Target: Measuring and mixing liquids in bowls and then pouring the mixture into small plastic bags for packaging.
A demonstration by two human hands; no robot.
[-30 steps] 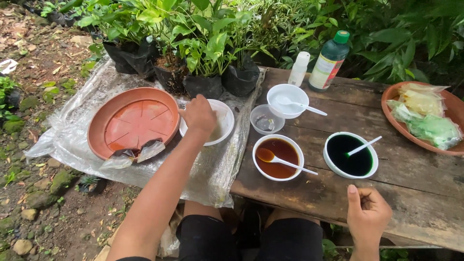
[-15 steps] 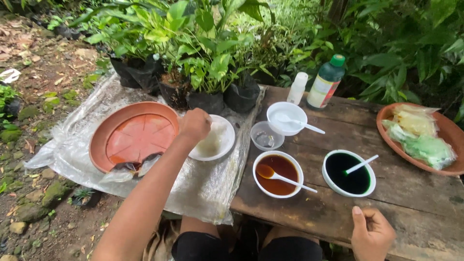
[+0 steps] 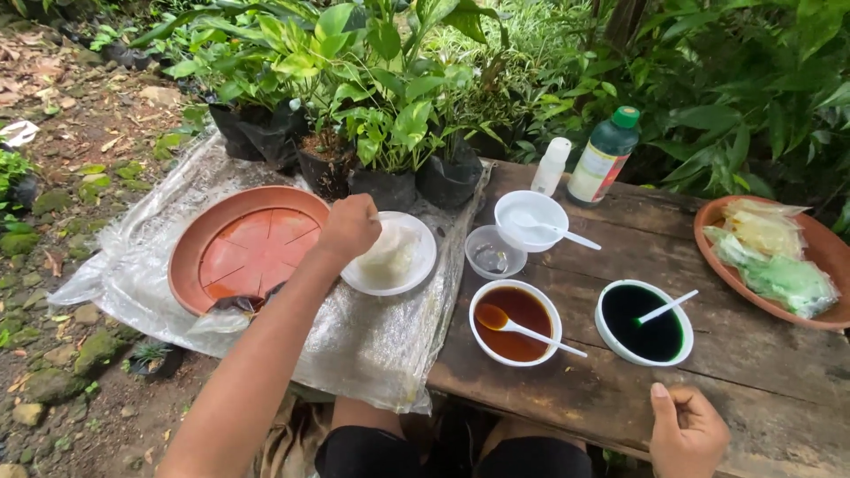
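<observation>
We see the left hand (image 3: 350,228) curled into a loose fist over the left rim of a white plate (image 3: 416,265) holding a pale lump; whether its fingers grip anything we cannot tell. The plate sits on clear plastic sheeting (image 3: 372,345), with a terracotta saucer (image 3: 239,248) at its 9 o'clock and 1 small clear cup (image 3: 490,252) at its 3 o'clock. The right hand (image 3: 686,434) rests on the wooden table (image 3: 753,372), fingers folded in, holding nothing, at 5 o'clock from the dark green bowl (image 3: 644,323).
</observation>
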